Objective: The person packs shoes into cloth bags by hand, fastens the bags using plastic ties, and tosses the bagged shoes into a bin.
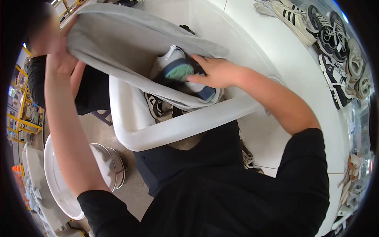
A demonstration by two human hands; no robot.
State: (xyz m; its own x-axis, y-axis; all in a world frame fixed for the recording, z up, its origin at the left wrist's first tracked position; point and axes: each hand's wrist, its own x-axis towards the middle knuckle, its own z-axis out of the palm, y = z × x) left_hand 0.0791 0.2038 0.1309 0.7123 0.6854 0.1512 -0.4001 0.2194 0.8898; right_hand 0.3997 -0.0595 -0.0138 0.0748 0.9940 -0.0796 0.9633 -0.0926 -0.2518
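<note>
A grey fabric bag (118, 37) lies tilted over a white plastic tub (169, 130), its wide mouth facing me. At the upper left, my left hand (65, 55) is closed around the bag's edge; part of its fingers is hidden. Inside the bag's mouth sits a white and navy shoe with a green inner surface (177, 71). My right hand (215, 71) reaches over the bag's near rim and touches this shoe, thumb and forefinger spread apart. Below the bag, a black-and-white shoe (154, 106) shows inside the tub.
Several sneakers (333, 73) stand along the right edge of the white surface (276, 51). Another person (37, 79) is close at the upper left. A white round container (53, 173) and a wire-framed bin (112, 166) stand on the floor at lower left.
</note>
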